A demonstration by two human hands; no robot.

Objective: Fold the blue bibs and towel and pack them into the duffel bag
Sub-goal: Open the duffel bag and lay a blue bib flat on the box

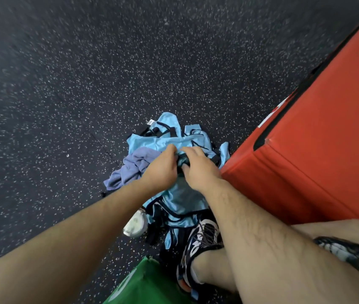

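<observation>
- Shiny light-blue bibs with black edges (183, 200) lie piled on the dark speckled floor (64, 84).
- Left hand (163, 166) and right hand (200, 170) both grab the top bib (150, 143), maybe to lift it for folding.
- A purple-blue towel (130, 170) touches the pile.

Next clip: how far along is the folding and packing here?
Nothing looks done: the bibs lie in a crumpled heap on the floor, the towel bunched beside them. In hand: the left hand and right hand both grip bib fabric atop the heap. Left: all folding and packing; no duffel bag is in view.
</observation>
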